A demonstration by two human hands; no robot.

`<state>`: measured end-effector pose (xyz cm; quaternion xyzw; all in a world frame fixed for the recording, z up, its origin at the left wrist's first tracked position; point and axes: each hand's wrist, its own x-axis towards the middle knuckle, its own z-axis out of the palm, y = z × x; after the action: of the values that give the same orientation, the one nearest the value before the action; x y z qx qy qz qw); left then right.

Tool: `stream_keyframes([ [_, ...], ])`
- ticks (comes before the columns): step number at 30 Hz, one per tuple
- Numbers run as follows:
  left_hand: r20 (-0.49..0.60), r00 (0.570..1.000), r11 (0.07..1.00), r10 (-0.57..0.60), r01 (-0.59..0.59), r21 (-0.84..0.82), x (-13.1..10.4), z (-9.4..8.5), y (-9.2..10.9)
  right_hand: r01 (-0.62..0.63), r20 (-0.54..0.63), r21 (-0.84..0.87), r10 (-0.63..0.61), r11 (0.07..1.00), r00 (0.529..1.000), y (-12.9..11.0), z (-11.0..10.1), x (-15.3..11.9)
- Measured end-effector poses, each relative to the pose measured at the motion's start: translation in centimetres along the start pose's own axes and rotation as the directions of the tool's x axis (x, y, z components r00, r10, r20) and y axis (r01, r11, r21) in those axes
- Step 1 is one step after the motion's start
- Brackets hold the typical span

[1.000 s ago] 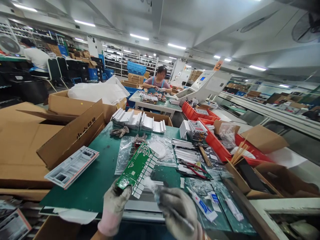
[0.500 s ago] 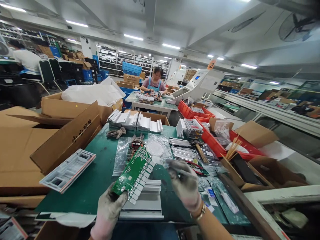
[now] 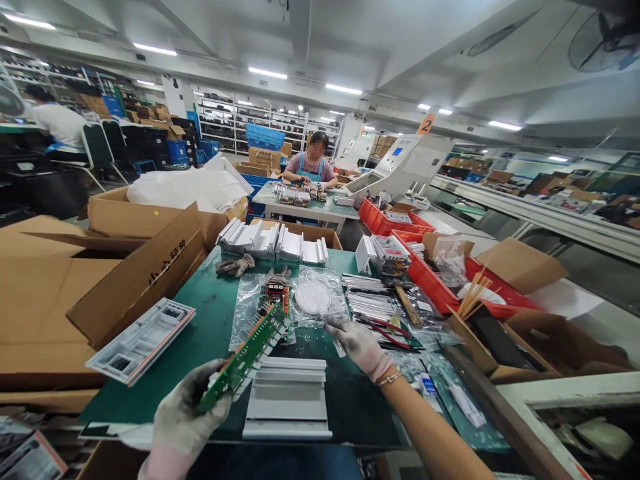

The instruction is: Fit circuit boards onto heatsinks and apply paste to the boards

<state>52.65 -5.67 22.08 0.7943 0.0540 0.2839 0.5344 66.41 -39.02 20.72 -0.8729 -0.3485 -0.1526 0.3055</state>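
My gloved left hand [image 3: 193, 403] grips the lower end of a green circuit board [image 3: 245, 357], which is tilted up on edge. Just right of it, a grey metal profile [image 3: 287, 400] lies on the green mat. My gloved right hand [image 3: 356, 341] is over the mat beside a clear bag, fingers closed around a small pale piece [image 3: 339, 347] too unclear to name. Beyond the board, another circuit board with a red display [image 3: 277, 293] rests on clear plastic. A round clear lid [image 3: 313, 297] sits near my right fingertips.
Grey profiles [image 3: 287, 245] line the mat's far edge. Metal strips [image 3: 370, 297] and red-handled pliers [image 3: 395, 328] lie right. Cardboard boxes [image 3: 135, 280] stand left, red bins [image 3: 430, 273] right. A person [image 3: 311, 167] sits at the table beyond.
My left hand has moved left and lower, turning the board edge-on and uncovering more of the profile. My right hand has shifted slightly left, its fingers now lower over the mat.
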Motion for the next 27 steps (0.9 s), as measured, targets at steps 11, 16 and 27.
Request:
stream_keyframes([
  [11,0.610,0.405,0.483,0.681,-0.875,0.042,0.9,-1.4,0.0,-0.492,0.403,0.867,0.473,0.075,0.784,-12.7,0.2,-3.5],
  [16,0.370,0.866,0.809,0.337,-0.467,0.357,1.6,-0.1,0.5,-0.450,0.344,0.891,0.565,0.054,0.750,-13.2,-0.2,-3.9],
  [27,0.530,0.758,0.912,-0.380,0.209,0.354,1.8,1.3,4.1,-0.470,0.247,0.700,0.435,0.537,0.866,-13.1,-2.3,-2.7],
])
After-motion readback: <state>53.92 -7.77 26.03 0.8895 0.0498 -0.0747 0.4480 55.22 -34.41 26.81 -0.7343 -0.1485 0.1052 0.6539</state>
